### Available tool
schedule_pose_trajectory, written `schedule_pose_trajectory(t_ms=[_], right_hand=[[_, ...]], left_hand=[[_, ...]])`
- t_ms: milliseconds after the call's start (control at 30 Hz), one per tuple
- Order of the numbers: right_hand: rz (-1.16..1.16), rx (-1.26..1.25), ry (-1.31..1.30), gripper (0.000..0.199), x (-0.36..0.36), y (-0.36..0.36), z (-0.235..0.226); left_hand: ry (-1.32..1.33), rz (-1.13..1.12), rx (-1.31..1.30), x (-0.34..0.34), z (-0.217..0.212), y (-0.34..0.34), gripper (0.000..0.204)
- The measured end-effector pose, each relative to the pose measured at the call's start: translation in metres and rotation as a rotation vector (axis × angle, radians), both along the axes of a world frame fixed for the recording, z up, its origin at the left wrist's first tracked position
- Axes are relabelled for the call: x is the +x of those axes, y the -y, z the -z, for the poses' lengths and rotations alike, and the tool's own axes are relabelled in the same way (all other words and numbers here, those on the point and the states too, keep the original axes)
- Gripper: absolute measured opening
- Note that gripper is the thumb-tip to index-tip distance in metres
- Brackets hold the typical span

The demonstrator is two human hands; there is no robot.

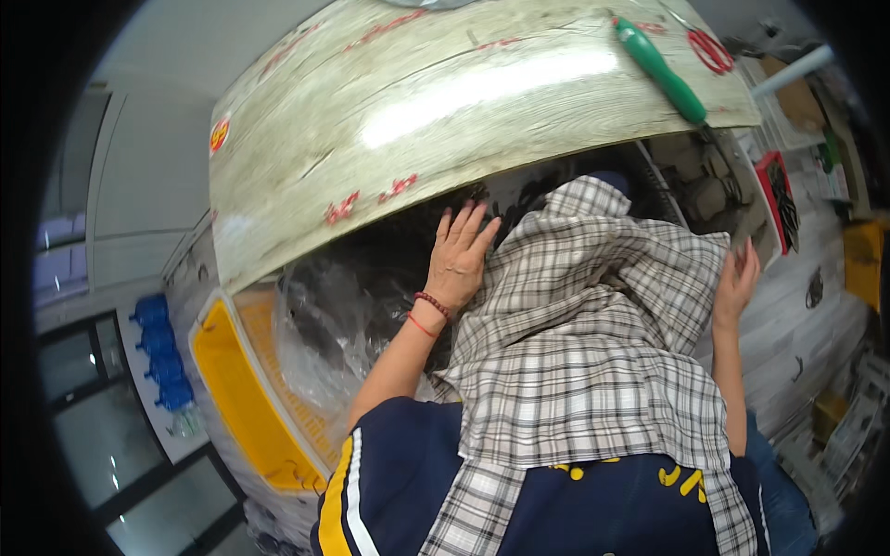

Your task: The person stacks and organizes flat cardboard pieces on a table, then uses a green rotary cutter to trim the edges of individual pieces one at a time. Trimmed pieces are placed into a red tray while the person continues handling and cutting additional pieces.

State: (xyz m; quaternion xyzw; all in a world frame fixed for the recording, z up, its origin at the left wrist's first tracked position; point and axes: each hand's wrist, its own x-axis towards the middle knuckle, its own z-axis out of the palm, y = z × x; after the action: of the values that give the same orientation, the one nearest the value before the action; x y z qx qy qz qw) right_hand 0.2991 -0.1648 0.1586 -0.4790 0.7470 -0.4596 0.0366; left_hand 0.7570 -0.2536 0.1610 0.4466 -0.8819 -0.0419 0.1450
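Note:
My left hand (456, 264) is spread with nothing in it, over dark, hard-to-make-out contents just below the table's near edge. Two red bracelets circle that wrist. A black, white and grey plaid apron (593, 343) hangs from my front and is bunched up over my lap toward the table. At its right edge is my right hand (737, 283), fingers stretched out beside a raised corner of the cloth; I cannot tell whether they touch it. Left of my left forearm, a clear plastic bag (324, 343) bulges in the gap beneath the table.
The wood-grain table (306, 167) spans the far side. On its right lie a green corded tool (660, 72) and red-handled scissors (710, 51). A yellow basket (246, 398) stands at left. Brown pieces (714, 190) fill a bin at right, beside a red tray (777, 199).

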Motion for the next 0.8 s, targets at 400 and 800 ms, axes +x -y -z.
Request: schedule_pose_trajectory(t_ms=[400,800], right_hand=[[0.45,0.99,0.633,0.031,-0.1,-0.192,0.167],[-0.103,1.146,0.344,0.029,0.021,-0.133,0.122]], left_hand=[[-0.446,-0.146,1.276,0.028,0.129,-0.074,0.037],[-0.35,-0.572,1.353,-0.066,0.055,-0.042,0.04]])
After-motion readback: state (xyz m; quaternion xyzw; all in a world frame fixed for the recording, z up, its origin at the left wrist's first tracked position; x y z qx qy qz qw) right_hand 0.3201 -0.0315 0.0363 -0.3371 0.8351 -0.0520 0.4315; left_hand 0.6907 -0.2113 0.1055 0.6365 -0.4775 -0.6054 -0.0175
